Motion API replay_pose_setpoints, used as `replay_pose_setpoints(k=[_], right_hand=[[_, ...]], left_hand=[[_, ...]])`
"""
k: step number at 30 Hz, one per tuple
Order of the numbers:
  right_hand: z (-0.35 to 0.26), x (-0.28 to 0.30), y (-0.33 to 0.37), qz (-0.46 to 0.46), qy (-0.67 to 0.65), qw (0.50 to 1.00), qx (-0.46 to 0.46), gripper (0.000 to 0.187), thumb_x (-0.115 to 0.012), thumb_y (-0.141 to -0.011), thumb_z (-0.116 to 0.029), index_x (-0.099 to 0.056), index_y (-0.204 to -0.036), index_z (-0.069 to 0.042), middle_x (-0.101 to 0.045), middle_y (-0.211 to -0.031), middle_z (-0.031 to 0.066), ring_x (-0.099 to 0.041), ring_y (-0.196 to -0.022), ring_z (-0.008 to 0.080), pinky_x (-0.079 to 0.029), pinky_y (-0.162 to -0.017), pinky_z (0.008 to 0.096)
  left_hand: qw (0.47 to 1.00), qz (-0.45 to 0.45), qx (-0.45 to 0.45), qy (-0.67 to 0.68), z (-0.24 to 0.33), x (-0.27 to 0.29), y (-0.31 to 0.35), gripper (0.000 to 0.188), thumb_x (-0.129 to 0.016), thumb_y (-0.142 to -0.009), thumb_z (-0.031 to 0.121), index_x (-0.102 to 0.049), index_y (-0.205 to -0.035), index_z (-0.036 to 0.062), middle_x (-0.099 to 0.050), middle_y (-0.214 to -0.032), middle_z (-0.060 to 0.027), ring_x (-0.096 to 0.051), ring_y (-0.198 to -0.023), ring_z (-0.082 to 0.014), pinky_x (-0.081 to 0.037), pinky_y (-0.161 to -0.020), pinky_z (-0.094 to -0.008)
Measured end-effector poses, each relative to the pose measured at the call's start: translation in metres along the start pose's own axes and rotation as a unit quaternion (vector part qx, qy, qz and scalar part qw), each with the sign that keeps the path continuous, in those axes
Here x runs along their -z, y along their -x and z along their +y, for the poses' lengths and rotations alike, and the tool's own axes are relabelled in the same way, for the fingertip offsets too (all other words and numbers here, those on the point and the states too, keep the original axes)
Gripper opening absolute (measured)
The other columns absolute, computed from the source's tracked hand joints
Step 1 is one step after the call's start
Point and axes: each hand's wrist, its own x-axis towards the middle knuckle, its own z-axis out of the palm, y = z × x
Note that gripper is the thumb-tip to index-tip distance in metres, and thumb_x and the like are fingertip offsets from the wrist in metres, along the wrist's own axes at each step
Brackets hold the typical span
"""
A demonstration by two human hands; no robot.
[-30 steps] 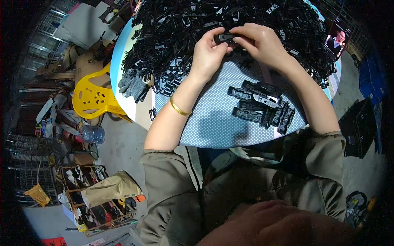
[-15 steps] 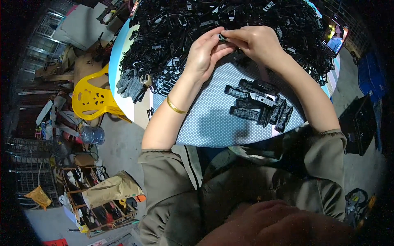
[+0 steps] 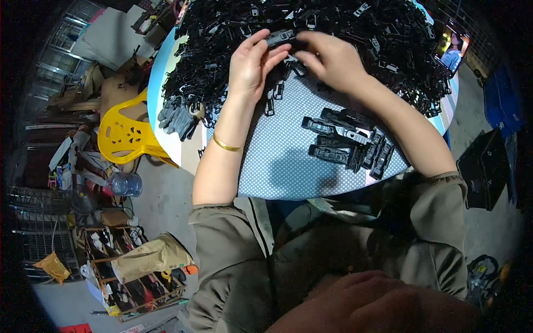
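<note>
Left hand (image 3: 247, 69) is grasping a black clip (image 3: 281, 38) near one end, apparently leaving the other end reachable, while right hand (image 3: 340, 64) is hovering spread-fingered just beside, contact unclear, the pile (image 3: 383, 50) lying beyond this grip.

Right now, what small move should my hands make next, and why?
Perhaps close your right hand on the right end of the dark piece: your left hand holds it, while the right one's grip stands open near that end.
</note>
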Motion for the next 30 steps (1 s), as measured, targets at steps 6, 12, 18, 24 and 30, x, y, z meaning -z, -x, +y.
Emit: replay_pose_setpoints(k=[6,12,18,24,30], right_hand=[[-0.003,-0.022,0.005,-0.173,0.155,0.969,0.082,0.026,-0.063,-0.07,-0.032,-0.062,-0.073,-0.006,-0.057,-0.075,0.0043,-0.05,-0.082,0.0222,-0.041,-0.071,0.0348],[0.008,-0.002,-0.002,-0.035,0.005,0.999,0.029,0.019,-0.06,-0.071,-0.02,-0.06,-0.074,-0.001,-0.058,-0.073,0.0109,-0.056,-0.067,0.0242,-0.044,-0.063,0.0334],[0.006,0.023,-0.012,-0.158,-0.325,0.903,-0.231,0.03,-0.051,-0.086,-0.033,-0.058,-0.078,-0.005,-0.056,-0.066,-0.0009,-0.05,-0.059,0.0057,-0.041,-0.056,0.0197],[0.01,0.027,-0.016,-0.209,-0.342,0.879,-0.258,0.03,-0.052,-0.085,-0.034,-0.058,-0.075,-0.007,-0.057,-0.064,-0.0016,-0.051,-0.058,0.0048,-0.04,-0.055,0.0179],[0.006,0.031,-0.014,-0.196,-0.318,0.892,-0.253,0.029,-0.055,-0.084,-0.033,-0.058,-0.075,-0.006,-0.058,-0.065,-0.0005,-0.053,-0.059,0.0056,-0.041,-0.055,0.018]], left_hand=[[0.998,0.027,-0.019,-0.047,-0.005,0.007,-0.003,0.034,-0.038,-0.087,0.003,-0.035,-0.119,-0.0086,-0.055,-0.097,-0.0198,-0.061,-0.085,-0.0255,-0.053,-0.073,-0.0276],[0.995,0.051,-0.014,-0.086,-0.007,0.005,-0.001,0.034,-0.039,-0.086,0.003,-0.037,-0.118,-0.0084,-0.054,-0.098,-0.019,-0.06,-0.087,-0.0232,-0.052,-0.073,-0.0257],[0.991,-0.025,0.008,-0.131,-0.02,-0.007,0.007,0.036,-0.041,-0.086,0.004,-0.038,-0.12,-0.0063,-0.056,-0.099,-0.0151,-0.059,-0.082,-0.0163,-0.05,-0.073,-0.0227],[0.988,-0.041,0.02,-0.144,-0.017,-0.011,0.011,0.037,-0.04,-0.088,0.007,-0.036,-0.123,-0.0041,-0.056,-0.09,-0.0098,-0.059,-0.079,-0.0129,-0.05,-0.073,-0.0209],[0.988,-0.057,0.004,-0.142,-0.02,-0.012,0.011,0.039,-0.047,-0.085,0.006,-0.038,-0.12,-0.0064,-0.057,-0.097,-0.0137,-0.058,-0.08,-0.0139,-0.049,-0.071,-0.0225]])
